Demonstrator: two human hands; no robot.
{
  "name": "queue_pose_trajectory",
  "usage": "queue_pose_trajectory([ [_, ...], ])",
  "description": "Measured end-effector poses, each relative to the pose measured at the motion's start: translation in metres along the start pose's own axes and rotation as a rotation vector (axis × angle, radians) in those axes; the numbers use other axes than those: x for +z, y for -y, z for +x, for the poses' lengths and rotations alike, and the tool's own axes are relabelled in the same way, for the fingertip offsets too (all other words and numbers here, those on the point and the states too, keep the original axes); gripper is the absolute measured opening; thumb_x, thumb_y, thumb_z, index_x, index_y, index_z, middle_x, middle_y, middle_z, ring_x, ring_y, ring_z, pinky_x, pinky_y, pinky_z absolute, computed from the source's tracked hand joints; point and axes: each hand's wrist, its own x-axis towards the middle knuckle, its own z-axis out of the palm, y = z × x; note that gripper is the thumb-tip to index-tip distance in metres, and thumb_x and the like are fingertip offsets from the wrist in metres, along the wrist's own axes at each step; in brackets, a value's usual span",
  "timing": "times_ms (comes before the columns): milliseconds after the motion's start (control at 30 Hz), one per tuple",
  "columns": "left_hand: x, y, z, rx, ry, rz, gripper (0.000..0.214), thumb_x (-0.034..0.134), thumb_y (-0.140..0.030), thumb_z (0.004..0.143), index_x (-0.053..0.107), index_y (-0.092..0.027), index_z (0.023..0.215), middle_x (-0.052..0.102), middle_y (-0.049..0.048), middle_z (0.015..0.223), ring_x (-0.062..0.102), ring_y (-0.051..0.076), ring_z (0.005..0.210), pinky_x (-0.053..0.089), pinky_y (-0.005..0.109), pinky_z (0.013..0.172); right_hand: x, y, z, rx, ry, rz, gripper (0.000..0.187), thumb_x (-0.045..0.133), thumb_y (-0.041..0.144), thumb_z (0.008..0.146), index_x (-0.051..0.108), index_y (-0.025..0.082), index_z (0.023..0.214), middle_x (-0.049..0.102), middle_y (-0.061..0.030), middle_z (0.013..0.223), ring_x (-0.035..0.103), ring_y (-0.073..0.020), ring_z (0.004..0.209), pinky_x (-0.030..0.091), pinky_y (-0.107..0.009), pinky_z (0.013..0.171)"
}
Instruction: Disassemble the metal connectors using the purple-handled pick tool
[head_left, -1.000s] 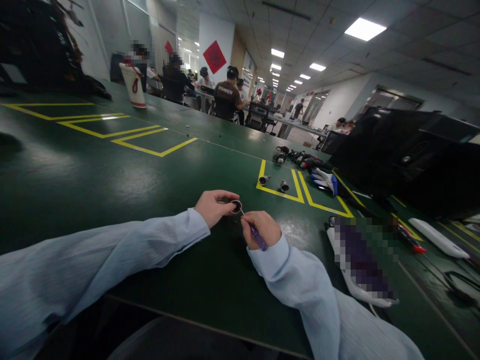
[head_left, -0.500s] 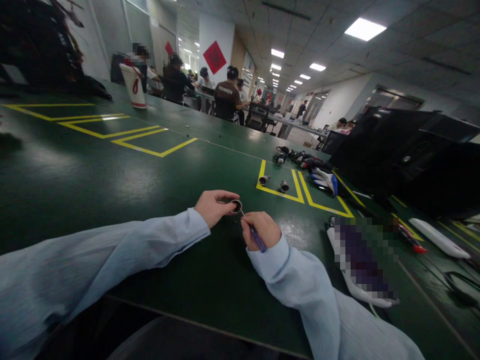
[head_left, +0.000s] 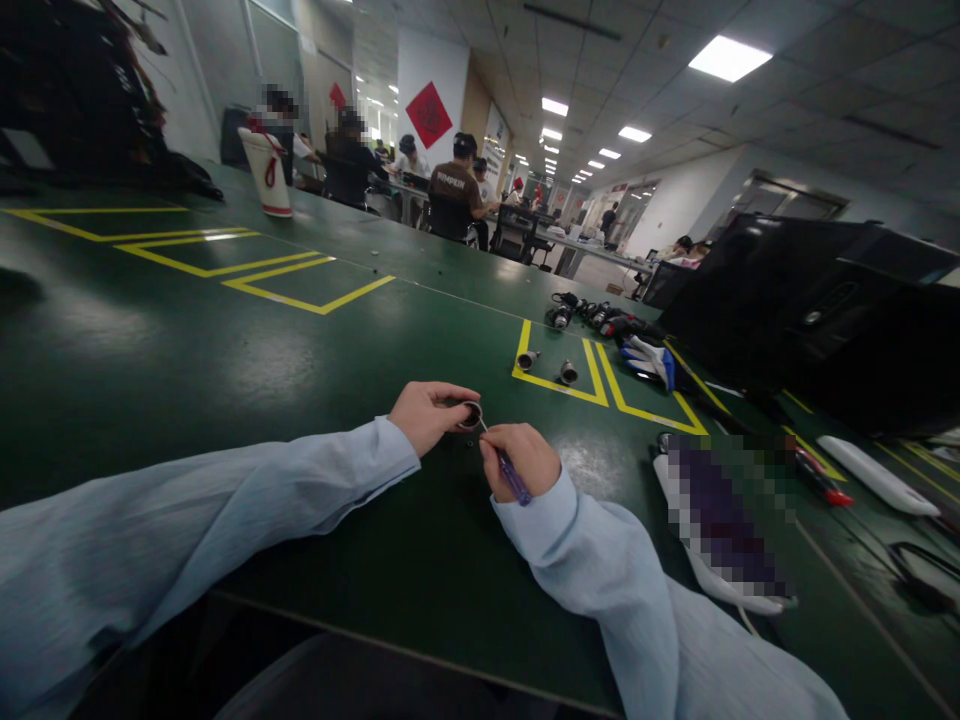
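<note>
Between the thumb and fingers of my left hand (head_left: 429, 418) is a small round metal cup-shaped part (head_left: 472, 414), its open mouth turned toward my right hand. My right hand (head_left: 525, 460) is closed around a screwdriver (head_left: 514, 480) with a translucent purple handle. The thin shaft points up and left, its tip at the mouth of the metal part; whether it touches inside cannot be made out. A tiny dark piece (head_left: 470, 444) lies on the green table just below the part.
Two similar metal parts (head_left: 528, 361) (head_left: 568, 373) sit inside a yellow-taped box ahead. Beyond are dark metal fittings (head_left: 560, 312) and a blue-white glove-like item (head_left: 649, 362). At right lie a white-edged object (head_left: 701, 570), partly blurred out, and a red-tipped tool (head_left: 829, 485). A white cup (head_left: 268, 175) stands far left.
Both hands keep their grip and place almost unchanged. The right hand and screwdriver have shifted very slightly left.
</note>
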Motion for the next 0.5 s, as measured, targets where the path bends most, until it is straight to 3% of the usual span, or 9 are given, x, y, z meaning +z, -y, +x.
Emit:
queue_pose_trajectory([
  [133,-0.003,0.002,0.003,0.023,-0.017,0.008,0.021,0.069,-0.009,0.053,0.067,-0.009,0.074,0.067,0.0034,0.062,0.064,0.016,0.058,0.056,0.029,0.061,-0.008,0.004,0.0,0.123,-0.029,0.089,0.014,0.046,0.02,0.079,0.057,0.019,0.071,0.066,-0.006,0.07,0.059,-0.0161,0.066,0.047,-0.03,0.066],
  [333,-0.009,0.007,0.012,0.051,-0.079,-0.018,0.026,0.066,-0.006,0.056,0.065,-0.009,0.082,0.066,0.0055,0.073,0.065,0.017,0.065,0.056,0.03,0.066,-0.008,-0.004,0.003,0.757,-0.009,0.457,0.029,0.049,0.037,0.077,0.05,0.019,0.054,0.06,-0.001,0.05,0.052,-0.012,0.044,0.043,-0.025,0.046],
  [500,-0.006,0.005,0.012,-0.01,-0.108,-0.056,0.027,0.058,0.002,0.058,0.064,-0.009,0.082,0.064,0.0059,0.079,0.064,0.015,0.069,0.057,0.027,0.066,0.003,-0.008,0.005,0.895,-0.046,0.582,0.029,0.053,0.039,0.071,0.048,0.018,0.052,0.057,0.0019,0.043,0.047,-0.0086,0.037,0.038,-0.021,0.04],
])
